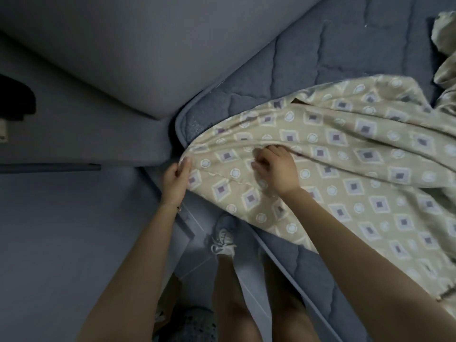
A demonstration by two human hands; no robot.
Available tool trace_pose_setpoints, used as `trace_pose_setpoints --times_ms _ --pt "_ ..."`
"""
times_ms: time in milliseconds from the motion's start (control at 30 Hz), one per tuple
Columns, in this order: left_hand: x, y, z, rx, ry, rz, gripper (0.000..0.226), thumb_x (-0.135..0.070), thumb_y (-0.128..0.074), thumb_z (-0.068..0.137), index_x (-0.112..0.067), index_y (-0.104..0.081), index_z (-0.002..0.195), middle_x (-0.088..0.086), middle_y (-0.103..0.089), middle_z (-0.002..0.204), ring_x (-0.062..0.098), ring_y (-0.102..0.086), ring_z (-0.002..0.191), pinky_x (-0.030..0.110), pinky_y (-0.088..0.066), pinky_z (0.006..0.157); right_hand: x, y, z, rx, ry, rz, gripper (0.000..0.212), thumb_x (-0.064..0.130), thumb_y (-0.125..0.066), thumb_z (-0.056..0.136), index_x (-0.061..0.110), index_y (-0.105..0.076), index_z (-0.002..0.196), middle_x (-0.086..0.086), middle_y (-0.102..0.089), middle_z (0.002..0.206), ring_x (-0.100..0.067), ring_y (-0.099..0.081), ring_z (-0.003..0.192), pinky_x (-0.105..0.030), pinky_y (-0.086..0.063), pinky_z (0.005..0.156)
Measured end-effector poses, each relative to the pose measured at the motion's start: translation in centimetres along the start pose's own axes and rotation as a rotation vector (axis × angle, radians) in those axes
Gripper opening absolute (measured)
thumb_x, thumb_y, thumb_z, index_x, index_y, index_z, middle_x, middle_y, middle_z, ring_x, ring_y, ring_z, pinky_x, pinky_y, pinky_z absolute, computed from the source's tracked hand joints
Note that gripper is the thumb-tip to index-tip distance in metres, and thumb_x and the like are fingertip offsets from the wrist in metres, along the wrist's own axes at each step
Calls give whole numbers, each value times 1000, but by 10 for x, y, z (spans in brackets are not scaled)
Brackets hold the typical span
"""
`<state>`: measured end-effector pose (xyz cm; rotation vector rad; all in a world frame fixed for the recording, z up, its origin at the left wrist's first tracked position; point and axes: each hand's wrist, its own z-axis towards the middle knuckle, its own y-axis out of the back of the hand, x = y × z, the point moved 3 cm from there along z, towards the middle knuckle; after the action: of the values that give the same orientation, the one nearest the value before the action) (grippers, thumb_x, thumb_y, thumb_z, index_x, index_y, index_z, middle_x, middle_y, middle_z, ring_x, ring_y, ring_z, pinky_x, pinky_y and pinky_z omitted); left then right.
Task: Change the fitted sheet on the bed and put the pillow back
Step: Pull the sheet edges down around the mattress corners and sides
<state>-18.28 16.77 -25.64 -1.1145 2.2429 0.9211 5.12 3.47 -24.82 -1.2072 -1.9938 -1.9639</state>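
Both hands, left hand (175,180) and right hand (274,166), gripped the beige diamond-patterned fitted sheet (345,154); its corner needed hooking squarely under the blue quilted mattress (320,45).

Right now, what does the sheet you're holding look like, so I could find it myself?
Find the blue quilted mattress on the right. Near its corner lies a loose tan sheet, gripped by the left hand at its edge and the right hand in a fold. Unlike the plain blue mattress beneath, it is printed with diamonds and circles.
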Motion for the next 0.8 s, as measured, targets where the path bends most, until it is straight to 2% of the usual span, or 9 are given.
trace_pose_setpoints --times_ms 100,233,400,500,600,633,700,733,800 --pt "12 5 -2 62 -13 -89 24 -31 -54 100 -13 -65 88 -2 -67 85 3 -61 75 19 -50 71 7 0 0 -5 -10 65 9 12 -73 82 7 -66 83 -8 -64 78 -30 -57 74 -30 -39 63" --pt "15 12 8 -118 -9 -171 26 -21 -59 97 -17 -61 71 -1 -61 73 10 -54 70 25 -45 63 22 -2 -3 87 -168 219 15 21 -68 89 11 -62 80 5 -56 77 -17 -52 71 -27 -31 61" --pt "16 28 18 -364 -17 -167 31 -30 -66 91 -19 -58 64 -6 -58 65 6 -51 64 27 -46 64 62 -21 -3 216 -172 377 15 23 -65 90 17 -60 77 5 -59 75 -12 -52 67 -28 -39 61" --pt "21 25 14 -302 17 -93 24 -37 -65 91 -13 -64 94 1 -67 93 14 -63 88 33 -51 84 66 -23 -1 254 -192 365 15 22 -64 91 11 -61 81 1 -60 77 -17 -53 69 -30 -39 62" --pt "31 15 -2 -312 103 94 67 -44 -66 88 -7 -42 139 15 -44 140 28 -41 131 34 -35 109 60 -16 4 189 -163 314 18 31 -65 90 14 -65 87 1 -63 87 -16 -56 80 -30 -43 70" --pt "29 11 -11 -356 94 108 69 -40 -67 88 -5 -38 139 17 -40 140 29 -38 131 33 -33 109 56 -12 6 138 -179 302 20 35 -65 89 16 -65 89 1 -63 89 -16 -56 84 -28 -43 73" --pt "32 -2 -25 -389 44 39 46 -32 -67 90 -3 -46 119 15 -52 118 27 -51 107 36 -42 96 47 -1 13 21 -224 268 22 35 -65 88 14 -62 91 -2 -59 92 -19 -54 88 -28 -42 74" --pt "32 -13 -31 -328 39 -7 34 -33 -64 92 -7 -48 106 9 -56 102 23 -55 91 37 -45 85 42 5 19 -40 -238 240 22 32 -66 88 11 -60 94 -5 -58 94 -22 -53 90 -29 -41 76" --pt "27 -38 -40 -107 50 -100 36 -49 -57 92 -13 -51 94 3 -60 84 18 -57 74 36 -47 73 33 19 32 -151 -243 175 25 27 -67 88 7 -57 98 -9 -57 98 -26 -51 94 -31 -41 79"
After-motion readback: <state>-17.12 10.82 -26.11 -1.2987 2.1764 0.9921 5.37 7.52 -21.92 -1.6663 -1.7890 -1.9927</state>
